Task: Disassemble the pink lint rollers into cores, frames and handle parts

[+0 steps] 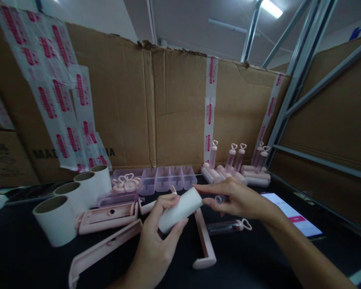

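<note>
My left hand (158,237) is wrapped round a white roll (180,210), which is tilted up to the right. My right hand (231,198) touches the roll's upper end with its fingertips and also holds a small clear tube (219,199), mostly hidden by the fingers. Below the hands lie a long pink shell piece (205,241) and a clear tube with a pink heart-shaped loop (227,227). To the left are another pink shell (105,249) and a pink open casing (108,218).
Several white rolls (55,220) stand at the left. Behind are purple trays (168,180) and pink heart-loop parts (128,184). Assembled pink pieces (255,176) and upright tubes (231,158) sit at the back right, near a lit phone (293,214). Cardboard (180,108) closes off the back.
</note>
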{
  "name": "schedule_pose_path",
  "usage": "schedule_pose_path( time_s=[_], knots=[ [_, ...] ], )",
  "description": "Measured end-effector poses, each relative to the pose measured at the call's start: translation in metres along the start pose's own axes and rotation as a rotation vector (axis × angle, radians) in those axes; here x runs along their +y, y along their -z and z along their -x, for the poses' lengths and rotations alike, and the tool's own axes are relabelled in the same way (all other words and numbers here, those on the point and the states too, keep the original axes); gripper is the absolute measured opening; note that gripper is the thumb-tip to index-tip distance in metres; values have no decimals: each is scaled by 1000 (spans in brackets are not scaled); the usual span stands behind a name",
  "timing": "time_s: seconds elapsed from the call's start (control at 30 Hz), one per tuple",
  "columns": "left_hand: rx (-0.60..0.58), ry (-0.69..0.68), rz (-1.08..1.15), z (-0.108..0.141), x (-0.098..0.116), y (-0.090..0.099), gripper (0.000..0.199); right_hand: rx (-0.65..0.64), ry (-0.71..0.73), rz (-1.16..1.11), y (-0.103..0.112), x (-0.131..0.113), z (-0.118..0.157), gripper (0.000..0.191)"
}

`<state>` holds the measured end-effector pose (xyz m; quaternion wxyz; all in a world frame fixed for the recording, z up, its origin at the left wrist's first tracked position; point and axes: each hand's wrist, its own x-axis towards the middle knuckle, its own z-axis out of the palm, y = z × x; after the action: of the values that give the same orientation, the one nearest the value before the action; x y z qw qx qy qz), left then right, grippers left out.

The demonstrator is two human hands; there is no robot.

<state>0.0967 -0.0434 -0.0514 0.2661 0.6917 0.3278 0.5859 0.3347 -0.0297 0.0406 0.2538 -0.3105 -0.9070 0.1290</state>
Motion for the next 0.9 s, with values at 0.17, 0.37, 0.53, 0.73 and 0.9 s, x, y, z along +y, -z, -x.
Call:
schedule_pose_path(
  time_s=[0.17,0.37,0.53,0.73,0.9],
  knots=[
    [-11,36,-5,1,-3,0,19,-17,16,71,2,-5,0,30],
    [11,33,0,0,1,-1,20,-34,-23,102,1,-10,0,21],
    [-16,77,-1,-4,6,1,21,3,-49,69,-1,-7,-1,23],
    [-7,123,9,-8,12,1,23,100,-134,-90,-11,0,-3,31],
    [7,177,38,-7,17,-1,25,283,-219,-103,-29,1,-10,28]
  ],
)
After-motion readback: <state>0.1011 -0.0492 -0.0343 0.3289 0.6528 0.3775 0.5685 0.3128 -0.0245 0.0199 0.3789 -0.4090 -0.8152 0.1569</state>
